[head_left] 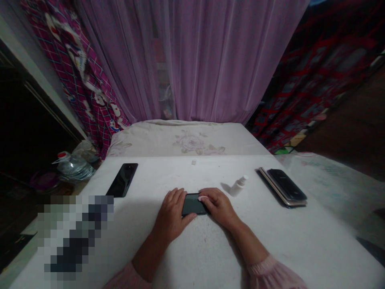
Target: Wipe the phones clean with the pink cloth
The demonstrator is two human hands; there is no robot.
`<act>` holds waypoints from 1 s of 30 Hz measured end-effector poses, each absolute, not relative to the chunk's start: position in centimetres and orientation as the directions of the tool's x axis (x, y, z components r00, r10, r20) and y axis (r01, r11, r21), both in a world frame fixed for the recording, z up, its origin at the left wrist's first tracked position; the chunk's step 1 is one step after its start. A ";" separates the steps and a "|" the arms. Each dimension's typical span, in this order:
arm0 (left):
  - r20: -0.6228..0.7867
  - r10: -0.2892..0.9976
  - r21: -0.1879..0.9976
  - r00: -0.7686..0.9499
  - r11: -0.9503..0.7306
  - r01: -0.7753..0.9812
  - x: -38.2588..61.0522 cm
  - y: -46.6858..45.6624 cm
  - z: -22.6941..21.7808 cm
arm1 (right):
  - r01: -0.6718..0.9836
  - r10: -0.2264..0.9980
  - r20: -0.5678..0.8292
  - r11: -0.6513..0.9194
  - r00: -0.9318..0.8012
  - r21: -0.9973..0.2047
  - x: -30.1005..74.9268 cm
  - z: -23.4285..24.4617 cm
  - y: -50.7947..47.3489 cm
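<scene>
The left hand [171, 214] curls its fingers round the left end of a phone [192, 204] lying flat mid-surface [270, 241]. The right hand [218, 206] closes its fingers over the phone's right end. A small white bottle [238, 186] leans just right of it, contents hidden.

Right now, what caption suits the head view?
Left hand and right hand hold a dark phone on the white table, small bottle beside.

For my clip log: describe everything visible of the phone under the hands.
The phone is a dark, glossy slab lying flat on the white table, long side running left to right. The left hand grips its left end, thumb along the near edge; the right hand covers its right end, a finger on the far edge. Buttons or case cannot be made out.
</scene>
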State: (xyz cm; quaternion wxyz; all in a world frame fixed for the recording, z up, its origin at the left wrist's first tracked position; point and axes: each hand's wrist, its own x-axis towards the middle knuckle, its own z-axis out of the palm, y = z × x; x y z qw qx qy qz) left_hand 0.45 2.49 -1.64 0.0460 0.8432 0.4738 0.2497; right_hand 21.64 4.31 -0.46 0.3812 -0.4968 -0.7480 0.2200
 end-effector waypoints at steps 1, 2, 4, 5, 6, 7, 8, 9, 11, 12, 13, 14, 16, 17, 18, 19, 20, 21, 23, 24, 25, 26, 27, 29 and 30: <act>0.377 0.823 0.315 0.425 -0.545 0.777 0.4 2.5 -1.7 | 0.558 0.906 0.356 0.421 -0.227 -0.715 21.8 -0.4 4.3; 0.377 0.823 0.316 0.424 -0.545 0.777 0.5 2.5 -1.7 | 0.544 0.903 0.357 0.428 -0.237 -0.722 21.9 -0.3 4.3; 0.380 0.823 0.319 0.421 -0.544 0.776 0.4 2.5 -1.7 | 0.520 0.900 0.349 0.435 -0.260 -0.735 22.2 -0.3 4.4; 0.383 0.823 0.320 0.420 -0.545 0.775 0.4 2.5 -1.8 | 0.508 0.898 0.339 0.438 -0.279 -0.742 22.4 -0.2 4.4; 0.385 0.822 0.320 0.421 -0.546 0.774 0.4 2.5 -1.8 | 0.495 0.895 0.329 0.441 -0.300 -0.749 22.6 -0.2 4.4; 0.387 0.820 0.321 0.421 -0.548 0.773 0.4 2.5 -1.8 | 0.482 0.892 0.321 0.444 -0.320 -0.755 22.8 -0.2 4.4; 0.390 0.819 0.322 0.421 -0.549 0.771 0.4 2.5 -1.8 | 0.471 0.889 0.314 0.446 -0.334 -0.761 22.9 -0.2 4.4; 0.392 0.818 0.323 0.421 -0.550 0.770 0.4 2.4 -1.8 | 0.462 0.887 0.310 0.446 -0.342 -0.767 23.0 -0.2 4.3; 0.392 0.817 0.325 0.423 -0.553 0.767 0.4 2.5 -1.8 | 0.453 0.888 0.297 0.440 -0.352 -0.775 23.2 0.0 4.3; 0.390 0.817 0.326 0.424 -0.553 0.767 0.4 2.5 -1.8 | 0.450 0.887 0.289 0.436 -0.359 -0.779 23.3 0.1 4.3; 0.389 0.818 0.327 0.424 -0.553 0.766 0.4 2.5 -1.8 | 0.447 0.887 0.277 0.432 -0.371 -0.783 23.4 0.2 4.3; 0.390 0.818 0.329 0.423 -0.553 0.766 0.4 2.5 -1.7 | 0.443 0.884 0.264 0.428 -0.386 -0.788 23.5 0.3 4.2; 0.391 0.820 0.334 0.418 -0.549 0.766 0.4 2.5 -1.6 | 0.431 0.875 0.230 0.420 -0.426 -0.799 23.7 0.7 4.1; 0.391 0.822 0.336 0.415 -0.547 0.767 0.5 2.5 -1.6 | 0.425 0.869 0.214 0.416 -0.445 -0.804 23.8 0.9 4.0; 0.389 0.823 0.336 0.414 -0.546 0.768 0.5 2.5 -1.6 | 0.422 0.864 0.200 0.412 -0.461 -0.808 24.0 1.1 4.0; 0.387 0.823 0.335 0.415 -0.545 0.769 0.5 2.5 -1.6 | 0.421 0.861 0.189 0.409 -0.473 -0.810 24.0 1.2 3.9; 0.385 0.824 0.333 0.416 -0.544 0.770 0.5 2.5 -1.5 | 0.423 0.859 0.180 0.406 -0.479 -0.810 24.1 1.3 3.9; 0.385 0.823 0.332 0.417 -0.545 0.770 0.5 2.5 -1.5 | 0.428 0.860 0.176 0.404 -0.479 -0.808 24.1 1.3 3.9; 0.388 0.820 0.331 0.420 -0.550 0.767 0.4 2.5 -1.6 | 0.443 0.866 0.193 0.414 -0.461 -0.796 23.9 1.1 3.9; 0.392 0.819 0.332 0.420 -0.551 0.766 0.4 2.5 -1.6 | 0.451 0.869 0.211 0.424 -0.448 -0.786 23.8 1.0 4.0; 0.394 0.818 0.332 0.419 -0.552 0.765 0.4 2.5 -1.6 | 0.459 0.870 0.233 0.436 -0.434 -0.774 23.7 0.8 4.0; 0.396 0.817 0.332 0.419 -0.553 0.764 0.4 2.5 -1.6 | 0.465 0.871 0.255 0.448 -0.419 -0.763 23.6 0.6 4.1; 0.396 0.817 0.331 0.419 -0.553 0.765 0.4 2.5 -1.6 | 0.471 0.871 0.276 0.458 -0.406 -0.754 23.5 0.4 4.2; 0.393 0.819 0.330 0.419 -0.551 0.767 0.4 2.4 -1.6 | 0.478 0.873 0.300 0.466 -0.385 -0.744 23.4 0.1 4.3; 0.390 0.820 0.329 0.420 -0.550 0.768 0.5 2.4 -1.6 | 0.480 0.874 0.306 0.467 -0.376 -0.743 23.3 0.0 4.4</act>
